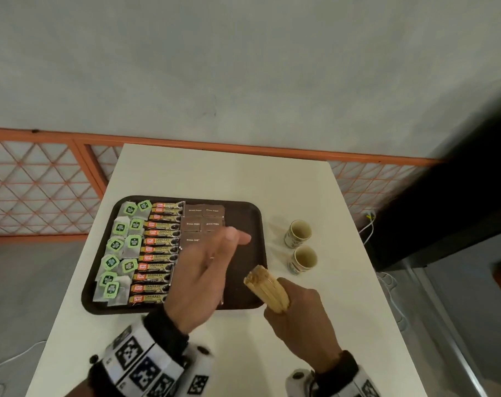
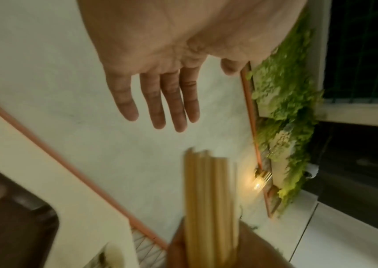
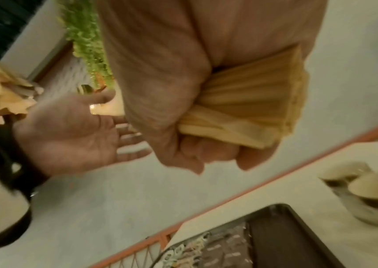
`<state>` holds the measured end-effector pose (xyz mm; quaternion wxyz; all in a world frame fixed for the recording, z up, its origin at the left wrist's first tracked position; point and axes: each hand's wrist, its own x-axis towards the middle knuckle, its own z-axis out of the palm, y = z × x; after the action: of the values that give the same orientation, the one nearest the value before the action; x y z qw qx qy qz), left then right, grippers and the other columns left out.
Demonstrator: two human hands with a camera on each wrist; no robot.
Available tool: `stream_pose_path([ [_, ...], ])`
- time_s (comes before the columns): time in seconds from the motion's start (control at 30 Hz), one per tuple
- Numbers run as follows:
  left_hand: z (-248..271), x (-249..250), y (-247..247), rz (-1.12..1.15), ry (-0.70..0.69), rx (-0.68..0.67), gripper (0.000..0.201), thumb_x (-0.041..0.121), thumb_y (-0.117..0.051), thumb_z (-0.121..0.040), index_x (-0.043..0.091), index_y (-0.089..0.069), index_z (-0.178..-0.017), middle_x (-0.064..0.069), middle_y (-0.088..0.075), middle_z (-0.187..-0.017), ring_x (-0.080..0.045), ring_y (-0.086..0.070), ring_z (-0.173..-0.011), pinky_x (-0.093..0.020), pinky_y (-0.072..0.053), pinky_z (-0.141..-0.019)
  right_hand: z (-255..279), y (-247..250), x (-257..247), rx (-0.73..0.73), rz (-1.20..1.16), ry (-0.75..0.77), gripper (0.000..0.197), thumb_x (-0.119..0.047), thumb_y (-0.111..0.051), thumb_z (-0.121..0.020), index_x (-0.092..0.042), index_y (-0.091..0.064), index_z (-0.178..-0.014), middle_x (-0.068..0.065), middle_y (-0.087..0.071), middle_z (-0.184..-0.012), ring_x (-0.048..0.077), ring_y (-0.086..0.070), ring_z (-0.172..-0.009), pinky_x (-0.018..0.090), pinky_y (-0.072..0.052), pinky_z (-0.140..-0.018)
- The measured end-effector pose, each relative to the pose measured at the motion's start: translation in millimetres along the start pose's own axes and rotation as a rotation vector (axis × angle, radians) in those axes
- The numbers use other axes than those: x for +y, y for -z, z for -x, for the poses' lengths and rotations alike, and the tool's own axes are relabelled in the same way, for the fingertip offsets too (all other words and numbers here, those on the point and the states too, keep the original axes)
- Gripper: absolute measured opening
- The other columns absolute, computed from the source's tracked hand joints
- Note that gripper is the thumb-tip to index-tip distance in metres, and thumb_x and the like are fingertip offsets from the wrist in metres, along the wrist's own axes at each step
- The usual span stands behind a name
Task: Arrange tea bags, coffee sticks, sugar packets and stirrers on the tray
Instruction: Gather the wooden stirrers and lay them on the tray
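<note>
A dark brown tray [image 1: 250, 219] lies on a white table [image 1: 214, 173]. It holds green-tagged tea bags [image 1: 120, 247] on its left, a column of coffee sticks [image 1: 157, 253] in the middle and brown sugar packets [image 1: 203, 219] beside them. The tray's right strip is bare. My left hand [image 1: 212, 256] hovers over the tray with straight fingers [image 2: 160, 94] and holds nothing. My right hand [image 1: 298, 316] grips a bundle of wooden stirrers [image 1: 267, 287] above the tray's near right corner. The stirrers [image 3: 252, 101] stick out of the fist [image 3: 172, 112]; the bundle [image 2: 210, 199] points up.
Two small ceramic cups [image 1: 299, 233] [image 1: 305, 259] stand on the table right of the tray. An orange lattice railing [image 1: 43, 196] runs behind the table. White cables [image 1: 369, 224] trail on the floor at the right. A green plant wall [image 2: 286, 108] is off to the side.
</note>
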<state>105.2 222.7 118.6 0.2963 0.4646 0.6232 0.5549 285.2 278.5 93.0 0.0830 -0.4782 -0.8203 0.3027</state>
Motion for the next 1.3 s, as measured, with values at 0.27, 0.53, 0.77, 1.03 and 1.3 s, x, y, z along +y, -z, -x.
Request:
stream_pose_path([
  [0.27, 9, 6, -33, -0.450, -0.165, -0.240, 0.082, 0.082, -0.005, -0.084, 0.033, -0.069, -0.097, 0.020, -0.070, -0.100, 0.007, -0.055, -0.109, -0.027, -0.043, -0.096, -5, -5, -12, -0.036, 0.229, 0.119, 0.030, -0.041, -0.045, -0.094, -0.025, -0.059, -0.116, -0.001, -0.067, -0.103, 0.015, -0.057, -0.079, 0.021, -0.044, -0.071],
  [0.53, -6, -2, -7, 0.715, 0.479, -0.019, 0.075, 0.071, -0.030, -0.091, 0.010, -0.069, -0.113, -0.004, -0.073, -0.115, -0.020, -0.063, -0.116, -0.047, -0.041, -0.104, 2, 12, -28, 0.123, -0.522, 0.066, 0.030, -0.018, -0.076, -0.078, -0.020, -0.055, -0.058, -0.001, -0.059, -0.053, 0.006, -0.050, -0.045, 0.030, -0.042, -0.046],
  [0.77, 23, -10, -34, 1.060, 0.838, -0.487, 0.074, 0.067, -0.039, -0.093, 0.005, -0.066, -0.123, -0.007, -0.060, -0.133, -0.023, -0.054, -0.130, -0.036, -0.035, -0.114, 8, -10, -48, 0.168, -0.889, 0.145, 0.024, -0.026, -0.078, -0.070, -0.033, -0.056, -0.064, 0.014, -0.059, -0.056, 0.023, -0.057, -0.051, 0.036, -0.048, -0.058],
  [1.03, 17, -37, -14, 0.667, 0.675, -0.086, 0.097, 0.080, -0.071, -0.054, 0.008, -0.062, -0.118, -0.008, -0.071, -0.114, -0.020, -0.067, -0.103, -0.036, -0.051, -0.090, -13, -22, -33, -0.109, -0.646, -0.201, 0.016, -0.013, -0.072, -0.077, -0.020, -0.063, -0.065, 0.007, -0.063, -0.059, 0.020, -0.055, -0.048, 0.031, -0.048, -0.050],
  [1.3, 5, -60, -19, 0.440, 0.765, 0.357, 0.025, 0.024, -0.086, -0.069, 0.011, -0.070, -0.084, -0.008, -0.066, -0.068, -0.024, -0.061, -0.065, -0.042, -0.056, -0.069, -29, -66, -48, -0.449, 0.125, -0.155, 0.035, -0.031, -0.063, -0.092, -0.018, -0.052, -0.122, 0.001, -0.061, -0.118, 0.013, -0.053, -0.091, 0.026, -0.048, -0.088],
])
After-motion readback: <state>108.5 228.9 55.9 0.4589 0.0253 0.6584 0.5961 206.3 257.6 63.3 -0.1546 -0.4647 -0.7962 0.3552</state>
